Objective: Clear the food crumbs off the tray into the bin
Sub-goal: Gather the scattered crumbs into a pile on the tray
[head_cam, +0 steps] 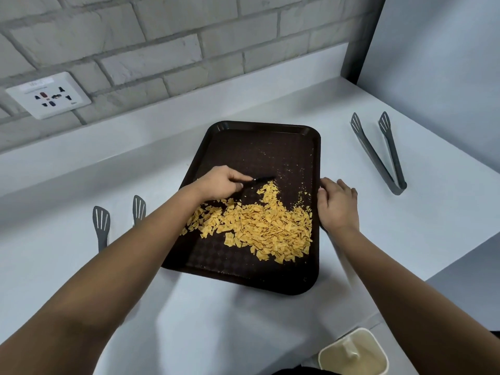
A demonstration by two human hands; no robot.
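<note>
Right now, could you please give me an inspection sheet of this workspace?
Surface: white counter, bearing everything below.
Job's things: dark tray lies flat; yellow crumbs are heaped over its near-right half, fine specks further back. Cream bin stands at the counter's near edge.
Clutter: grey tongs to the right of the tray; a second pair to the left, partly hidden by the forearm.
Hands: left hand grips a dark tool over the tray; right hand rests on the tray's right rim.
Cables: nothing seen.
Surroundings: grey brick wall with a socket plate.
</note>
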